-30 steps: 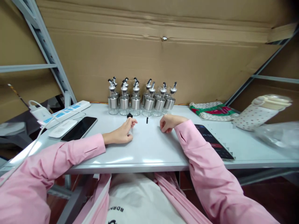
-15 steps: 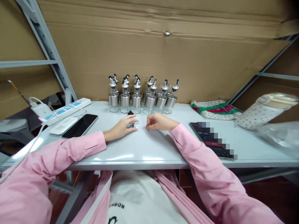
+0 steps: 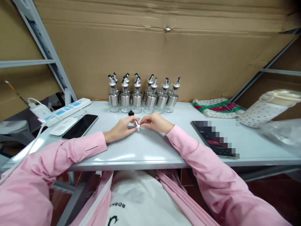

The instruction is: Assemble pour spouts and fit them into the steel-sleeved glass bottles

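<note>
Silvery part (image 3: 138, 126) is located at mid-frame, directly between my two hands, above the grey-white table (image 3: 145, 147). Its long axis appears to run roughly up and down the picture, slightly tilted; blur prevents an exact reading. My left hand (image 3: 120, 128) grasps it between thumb and fingers from the left side. My right hand (image 3: 158, 122) is closed to a pinch and meets the part from the right—whether those fingertips also grip a smaller piece, I cannot tell. Neither hand is clearly nearer. A black stopper (image 3: 131, 113) lies just above the left fingers, close enough to be knocked, in my judgement. Beyond it, bottles with steel bands (image 3: 137, 100) stand in rows across the upper middle, limiting reach on that side. Toward the lower edge, I find no obstruction between the hands and the table edge. A phone (image 3: 80, 126) lies at left—a dark-screened tablet (image 3: 213, 139) at right, beside the right sleeve.
</note>
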`<state>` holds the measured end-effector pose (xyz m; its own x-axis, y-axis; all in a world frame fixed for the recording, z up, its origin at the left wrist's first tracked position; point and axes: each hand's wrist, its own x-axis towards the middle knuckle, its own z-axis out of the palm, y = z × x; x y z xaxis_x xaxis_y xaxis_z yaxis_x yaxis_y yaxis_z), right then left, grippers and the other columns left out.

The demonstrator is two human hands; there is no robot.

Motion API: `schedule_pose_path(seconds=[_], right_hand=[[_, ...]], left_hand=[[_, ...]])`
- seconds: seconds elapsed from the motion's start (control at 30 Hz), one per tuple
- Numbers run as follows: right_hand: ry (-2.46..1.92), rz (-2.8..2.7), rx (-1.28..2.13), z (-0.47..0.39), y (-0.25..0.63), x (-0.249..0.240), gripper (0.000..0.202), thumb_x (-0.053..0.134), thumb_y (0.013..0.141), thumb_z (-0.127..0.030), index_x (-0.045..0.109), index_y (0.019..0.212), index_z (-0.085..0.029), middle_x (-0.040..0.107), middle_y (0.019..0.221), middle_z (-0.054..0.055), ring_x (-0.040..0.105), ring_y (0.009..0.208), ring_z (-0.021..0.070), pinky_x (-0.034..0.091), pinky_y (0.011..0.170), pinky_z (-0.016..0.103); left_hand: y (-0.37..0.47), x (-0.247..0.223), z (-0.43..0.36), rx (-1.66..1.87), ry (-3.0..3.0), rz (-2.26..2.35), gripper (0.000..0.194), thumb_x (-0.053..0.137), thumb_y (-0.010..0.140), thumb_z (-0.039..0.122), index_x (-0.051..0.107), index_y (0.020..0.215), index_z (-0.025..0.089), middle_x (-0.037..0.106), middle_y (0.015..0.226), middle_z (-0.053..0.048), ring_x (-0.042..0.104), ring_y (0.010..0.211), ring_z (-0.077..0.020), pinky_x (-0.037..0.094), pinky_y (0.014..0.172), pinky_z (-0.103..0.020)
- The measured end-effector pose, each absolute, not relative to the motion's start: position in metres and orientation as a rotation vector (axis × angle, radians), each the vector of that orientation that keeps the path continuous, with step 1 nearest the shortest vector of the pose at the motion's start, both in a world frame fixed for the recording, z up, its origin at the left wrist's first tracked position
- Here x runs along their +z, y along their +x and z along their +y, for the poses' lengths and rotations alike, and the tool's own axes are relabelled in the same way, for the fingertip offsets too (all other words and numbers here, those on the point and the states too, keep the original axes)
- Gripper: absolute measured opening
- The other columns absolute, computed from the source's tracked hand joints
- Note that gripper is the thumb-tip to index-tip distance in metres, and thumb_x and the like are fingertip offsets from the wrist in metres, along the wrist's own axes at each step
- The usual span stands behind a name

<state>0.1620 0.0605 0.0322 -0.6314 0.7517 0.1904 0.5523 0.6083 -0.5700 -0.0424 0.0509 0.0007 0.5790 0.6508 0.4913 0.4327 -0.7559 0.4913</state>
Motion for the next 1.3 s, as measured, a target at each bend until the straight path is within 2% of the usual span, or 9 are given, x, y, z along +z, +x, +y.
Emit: schedule_pose_path(seconds=[0.1,0.17,0.33,0.5,0.67,0.77,0.9,1.13,1.3], right_hand=[[-1.004,-2.441,0.654,0.0599,0.1584,0.0286,0.017,0.059,0.075,-0.025,0.067,0.084,-0.012,0.06,0.056,0.0,0.051,0.051,0.0087,0.04,0.059,0.02],[-0.978,-2.439,0.673,0.0584,0.1571,0.0286,0.015,0.058,0.076,-0.023,0.066,0.084,-0.012,0.061,0.058,0.0,0.052,0.053,0.0091,0.04,0.06,0.02],[-0.917,-2.417,0.748,0.0556,0.1566,0.0316,0.015,0.057,0.076,-0.024,0.064,0.083,-0.012,0.063,0.062,0.002,0.056,0.056,0.0103,0.042,0.063,0.022],[-0.932,-2.37,0.812,0.0561,0.157,0.0314,0.012,0.059,0.074,-0.024,0.059,0.079,-0.013,0.062,0.06,0.0,0.057,0.056,0.0105,0.043,0.061,0.021],[-0.898,-2.198,0.811,0.0542,0.1555,0.0314,0.02,0.06,0.073,-0.025,0.05,0.088,-0.017,0.062,0.062,-0.002,0.057,0.054,0.0097,0.045,0.06,0.021],[-0.943,-2.205,0.734,0.0553,0.1557,0.0314,0.022,0.059,0.074,-0.023,0.051,0.093,-0.016,0.064,0.066,-0.001,0.059,0.056,0.0102,0.046,0.062,0.022],[-1.066,-2.35,0.606,0.0583,0.1573,0.0313,0.014,0.057,0.075,-0.017,0.058,0.089,-0.015,0.066,0.068,0.002,0.06,0.06,0.0107,0.045,0.067,0.022],[-1.121,-2.418,0.513,0.0595,0.1616,0.0349,0.012,0.06,0.073,-0.014,0.064,0.084,-0.014,0.066,0.068,0.002,0.058,0.061,0.0106,0.042,0.065,0.021],[-1.108,-2.447,0.516,0.0608,0.1641,0.0367,0.009,0.063,0.072,-0.021,0.065,0.076,-0.013,0.065,0.066,0.002,0.057,0.061,0.0107,0.04,0.061,0.02]], left_hand=[[-0.0423,-0.0001,0.0498,1.043,2.461,0.866,0.043,0.059,0.077,0.022,0.042,0.117,0.019,0.062,0.092,-0.002,0.06,0.087,-0.0137,0.048,0.083,-0.029],[-0.0424,-0.0012,0.0497,1.096,2.416,0.846,0.045,0.06,0.077,0.022,0.04,0.118,0.019,0.061,0.089,-0.002,0.06,0.085,-0.0132,0.047,0.083,-0.03],[-0.043,-0.0031,0.0514,1.104,2.334,0.867,0.037,0.063,0.076,0.025,0.044,0.107,0.018,0.058,0.105,-0.007,0.059,0.09,-0.0144,0.049,0.081,-0.03],[-0.043,-0.0016,0.0532,0.918,2.262,0.912,0.017,0.058,0.08,0.028,0.053,0.091,0.016,0.061,0.084,-0.003,0.062,0.078,-0.0142,0.05,0.072,-0.028],[-0.044,0.0027,0.0527,1.166,2.433,0.837,0.009,0.053,0.083,0.024,0.055,0.079,0.016,0.057,0.086,-0.003,0.056,0.08,-0.0131,0.046,0.076,-0.027],[-0.0442,0.0026,0.0524,1.117,2.527,0.801,0.012,0.05,0.084,0.021,0.055,0.075,0.016,0.057,0.083,-0.002,0.055,0.077,-0.0125,0.044,0.075,-0.026],[-0.043,0.0011,0.0516,0.925,2.629,0.84,0.007,0.049,0.084,0.022,0.054,0.085,0.017,0.057,0.084,-0.002,0.054,0.078,-0.0133,0.044,0.075,-0.026],[-0.0418,0.0053,0.0481,0.789,2.667,0.894,0.029,0.047,0.082,0.025,0.046,0.11,0.018,0.059,0.098,-0.005,0.055,0.088,-0.017,0.038,0.086,-0.035],[-0.0409,0.0019,0.0516,0.615,2.69,0.871,0.027,0.05,0.084,0.034,0.05,0.108,0.02,0.06,0.105,-0.005,0.053,0.098,-0.0199,0.037,0.089,-0.035]])
